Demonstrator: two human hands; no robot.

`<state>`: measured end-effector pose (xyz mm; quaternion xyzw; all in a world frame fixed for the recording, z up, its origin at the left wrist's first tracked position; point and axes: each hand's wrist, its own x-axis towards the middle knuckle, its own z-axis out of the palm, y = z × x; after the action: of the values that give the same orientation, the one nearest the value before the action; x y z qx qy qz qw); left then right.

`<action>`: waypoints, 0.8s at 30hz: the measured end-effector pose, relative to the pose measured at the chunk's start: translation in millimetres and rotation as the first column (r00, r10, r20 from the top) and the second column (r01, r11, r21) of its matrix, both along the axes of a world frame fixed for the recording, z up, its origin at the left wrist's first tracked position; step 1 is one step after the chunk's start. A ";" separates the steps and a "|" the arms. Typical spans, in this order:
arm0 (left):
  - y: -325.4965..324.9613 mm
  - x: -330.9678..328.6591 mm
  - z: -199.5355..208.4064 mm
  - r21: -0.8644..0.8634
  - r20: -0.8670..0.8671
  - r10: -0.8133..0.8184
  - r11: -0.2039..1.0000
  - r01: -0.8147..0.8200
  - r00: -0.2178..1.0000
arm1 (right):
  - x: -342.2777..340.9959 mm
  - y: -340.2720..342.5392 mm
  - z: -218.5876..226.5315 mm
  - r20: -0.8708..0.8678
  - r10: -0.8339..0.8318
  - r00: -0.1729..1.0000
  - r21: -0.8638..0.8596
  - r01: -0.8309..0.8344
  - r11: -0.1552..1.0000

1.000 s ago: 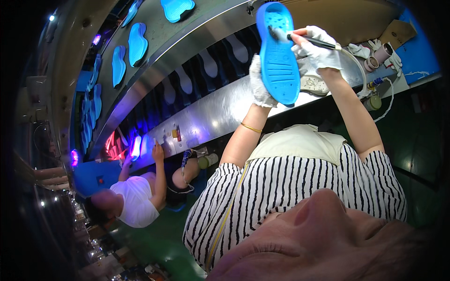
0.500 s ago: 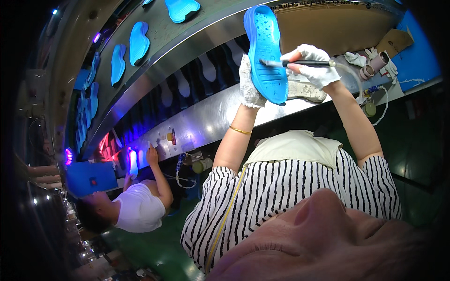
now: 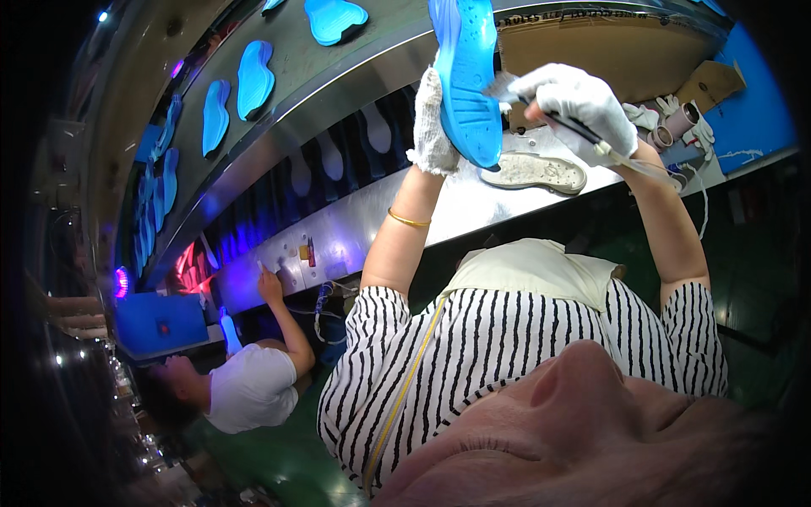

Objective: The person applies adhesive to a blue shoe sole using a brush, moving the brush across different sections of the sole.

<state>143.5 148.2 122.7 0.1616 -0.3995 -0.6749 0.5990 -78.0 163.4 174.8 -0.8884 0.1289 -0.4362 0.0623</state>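
The upper edge cuts off one end of the blue sole (image 3: 470, 97), behind which the gloved left hand (image 3: 434, 127) is partly hidden, while the brush (image 3: 500, 87) blurs at its bristles.

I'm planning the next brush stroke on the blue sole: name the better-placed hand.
Probably the right hand: it holds the brush, bristles beside the blue sole. The left hand is occupied holding the blue sole.

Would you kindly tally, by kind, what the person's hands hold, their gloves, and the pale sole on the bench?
Blue sole, in the left hand: 1
Brush, in the right hand: 1
Worn white gloves: 2
Pale sole, on the bench: 1
Total: 5
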 end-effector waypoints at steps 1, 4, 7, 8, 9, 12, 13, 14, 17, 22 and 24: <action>-2.9 -7.5 8.8 -0.006 -0.018 -0.040 0.999 0.040 0.999 | 1.5 4.8 6.6 0.029 -0.053 0.998 0.000 0.053 0.999; -24.5 -4.2 19.3 -0.139 0.083 -0.047 0.989 0.059 0.995 | 2.0 3.2 4.2 -0.033 -0.034 0.999 -0.059 0.032 0.998; -40.0 17.3 42.5 -0.088 0.075 -0.057 0.994 0.064 0.996 | 3.6 12.9 5.5 0.006 -0.002 1.000 0.084 0.001 0.996; -61.5 -2.8 55.5 -0.114 0.052 -0.147 0.982 0.152 0.988 | -16.2 23.4 15.0 0.045 -0.080 0.996 0.100 0.075 0.992; -72.2 19.3 63.7 -0.112 0.036 -0.124 0.986 0.128 0.992 | -7.3 16.0 11.4 0.107 -0.060 0.992 0.091 0.051 0.995; -148.7 21.9 81.4 -0.032 -0.388 -0.398 0.907 0.419 0.831 | -17.6 25.9 24.9 0.174 -0.151 0.973 0.083 0.139 0.987; -154.1 64.0 72.6 0.003 -0.490 -0.360 0.910 0.414 0.794 | 2.9 15.5 11.1 0.196 -0.066 0.978 0.137 0.039 0.990; -164.3 52.7 69.7 0.021 -0.568 -0.388 0.875 0.484 0.726 | -3.9 19.8 7.8 0.187 -0.103 0.977 0.184 0.068 0.980; -143.2 19.3 70.9 0.093 -0.277 -0.272 0.947 0.308 0.921 | -23.0 29.6 -3.4 0.185 -0.187 0.965 0.235 0.141 0.962; -92.0 65.9 88.2 -0.594 0.601 0.581 0.784 -0.179 0.549 | -23.7 24.1 -32.3 0.221 -0.190 0.956 0.424 0.081 0.902; -89.2 88.4 92.2 -0.996 -0.017 0.980 0.000 0.086 -0.200 | -13.3 22.4 -33.3 0.218 -0.173 0.961 0.429 0.065 0.901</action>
<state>231.9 59.1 214.9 0.3803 -0.7403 0.3104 0.4593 -91.3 185.8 141.5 -0.7826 0.2646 -0.5100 0.2397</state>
